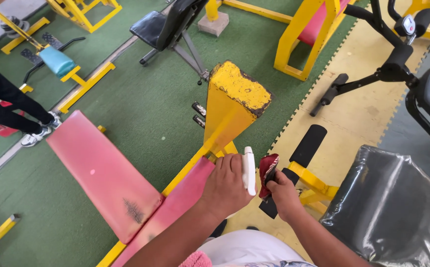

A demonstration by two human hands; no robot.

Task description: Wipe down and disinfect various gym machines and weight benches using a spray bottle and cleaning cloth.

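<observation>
Left hand (226, 185) gripping 1 white bottle (249, 170), right hand (284, 195) clutching 1 red, seemingly cloth rag (267, 168).

Chipped yellow-painted metal post (234, 101), worn matt pink vinyl bench pad (101, 173).

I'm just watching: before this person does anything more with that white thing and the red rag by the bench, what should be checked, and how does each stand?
1. Left hand has a firm hold on the white object: ok, fingers wrap it.
2. Right hand grips the red rag: ok, bunched between the fingers.
3. Pink bench pad free of loose items: ok, though it shows a dark scuff.
4. Yellow post sound: not ok, paint chipped on top.
5. Other person's legs away from the bench: ok, they are at the far left.
6. What the white object is: cannot tell.
</observation>
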